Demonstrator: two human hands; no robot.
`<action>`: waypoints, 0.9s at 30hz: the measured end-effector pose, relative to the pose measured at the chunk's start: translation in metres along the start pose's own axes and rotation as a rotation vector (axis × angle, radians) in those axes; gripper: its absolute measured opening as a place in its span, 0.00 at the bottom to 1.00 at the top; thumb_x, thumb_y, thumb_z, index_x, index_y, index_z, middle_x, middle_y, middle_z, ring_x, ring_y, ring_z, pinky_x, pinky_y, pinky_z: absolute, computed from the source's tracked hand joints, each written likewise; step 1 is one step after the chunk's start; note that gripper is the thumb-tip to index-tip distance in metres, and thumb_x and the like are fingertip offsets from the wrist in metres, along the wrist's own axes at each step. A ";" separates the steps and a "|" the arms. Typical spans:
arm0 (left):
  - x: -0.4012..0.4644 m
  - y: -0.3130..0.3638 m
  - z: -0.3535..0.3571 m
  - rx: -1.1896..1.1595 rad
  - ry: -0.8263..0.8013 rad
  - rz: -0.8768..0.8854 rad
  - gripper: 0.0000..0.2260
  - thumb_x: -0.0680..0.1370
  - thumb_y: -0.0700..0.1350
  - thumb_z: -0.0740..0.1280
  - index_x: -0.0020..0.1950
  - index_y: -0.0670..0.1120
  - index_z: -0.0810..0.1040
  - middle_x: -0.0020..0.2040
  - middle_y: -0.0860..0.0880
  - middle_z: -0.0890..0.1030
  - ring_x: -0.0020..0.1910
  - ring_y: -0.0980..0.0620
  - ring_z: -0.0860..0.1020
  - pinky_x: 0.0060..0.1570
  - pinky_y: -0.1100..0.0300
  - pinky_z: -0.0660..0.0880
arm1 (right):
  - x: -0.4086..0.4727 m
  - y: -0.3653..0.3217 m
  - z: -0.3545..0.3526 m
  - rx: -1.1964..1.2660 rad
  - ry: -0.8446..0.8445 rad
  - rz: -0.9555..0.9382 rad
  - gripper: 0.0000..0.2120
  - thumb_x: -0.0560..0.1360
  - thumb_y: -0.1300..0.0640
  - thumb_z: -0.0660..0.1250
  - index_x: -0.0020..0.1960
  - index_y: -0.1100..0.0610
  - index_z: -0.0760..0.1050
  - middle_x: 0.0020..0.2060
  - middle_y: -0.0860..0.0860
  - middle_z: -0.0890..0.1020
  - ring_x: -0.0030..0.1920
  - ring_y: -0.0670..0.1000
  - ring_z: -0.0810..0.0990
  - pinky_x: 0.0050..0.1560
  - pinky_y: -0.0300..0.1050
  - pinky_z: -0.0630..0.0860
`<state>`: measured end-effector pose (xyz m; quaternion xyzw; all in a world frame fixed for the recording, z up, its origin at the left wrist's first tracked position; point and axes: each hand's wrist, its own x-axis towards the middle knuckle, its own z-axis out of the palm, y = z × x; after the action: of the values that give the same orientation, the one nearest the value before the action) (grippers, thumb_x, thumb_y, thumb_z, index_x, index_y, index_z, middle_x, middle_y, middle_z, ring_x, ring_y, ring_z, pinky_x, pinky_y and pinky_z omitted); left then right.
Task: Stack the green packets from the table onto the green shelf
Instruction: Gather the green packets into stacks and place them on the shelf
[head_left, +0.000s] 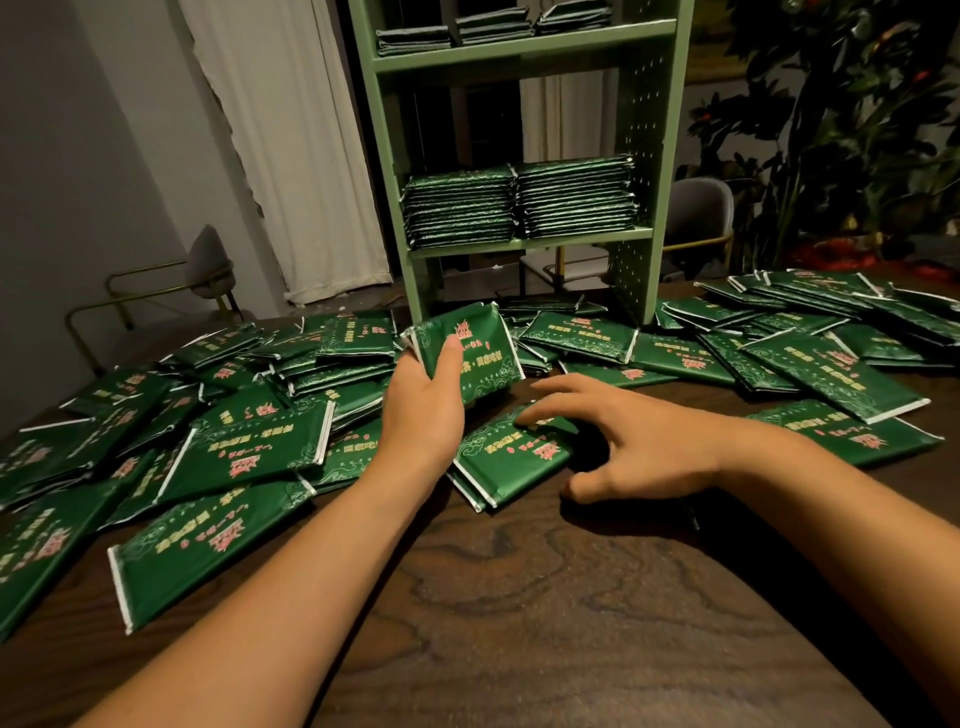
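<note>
Left hand (423, 400): thumb and fingers clamp a small bundle of green packets (467, 358), raised just in front of the green shelf (524, 244) foot. Right hand (631, 447): fingers spread and uncurled, tips touching a loose packet (506, 454) nearer than the shelf; nothing grasped. Advice: square the edges before adding it to the bundle.

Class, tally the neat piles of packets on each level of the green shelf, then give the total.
Upper level: 3 piles
Lower level: 2 piles
Total: 5 piles
</note>
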<state>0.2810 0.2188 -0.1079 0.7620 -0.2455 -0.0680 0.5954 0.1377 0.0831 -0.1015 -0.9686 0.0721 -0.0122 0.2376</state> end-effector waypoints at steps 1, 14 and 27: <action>0.000 -0.001 0.000 0.028 -0.012 0.014 0.12 0.84 0.58 0.57 0.48 0.52 0.71 0.45 0.55 0.74 0.44 0.55 0.73 0.41 0.56 0.66 | 0.002 -0.002 0.002 -0.010 -0.001 -0.005 0.33 0.73 0.54 0.72 0.75 0.42 0.66 0.77 0.39 0.57 0.75 0.41 0.59 0.71 0.37 0.58; 0.005 -0.009 0.003 -0.160 -0.177 -0.084 0.14 0.84 0.52 0.62 0.62 0.44 0.76 0.56 0.41 0.83 0.42 0.46 0.87 0.36 0.60 0.82 | 0.004 -0.011 -0.002 -0.085 -0.034 -0.061 0.28 0.75 0.57 0.71 0.73 0.44 0.70 0.70 0.42 0.69 0.70 0.45 0.69 0.73 0.43 0.64; 0.007 -0.009 0.000 -0.081 -0.191 -0.177 0.16 0.82 0.57 0.63 0.56 0.44 0.77 0.56 0.43 0.82 0.54 0.44 0.82 0.54 0.47 0.79 | 0.005 0.000 0.005 -0.033 0.152 -0.031 0.14 0.78 0.57 0.67 0.60 0.47 0.67 0.56 0.49 0.81 0.56 0.52 0.79 0.61 0.54 0.75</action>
<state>0.2896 0.2172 -0.1151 0.7460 -0.2298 -0.2022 0.5915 0.1427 0.0850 -0.1058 -0.9696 0.0751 -0.0885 0.2154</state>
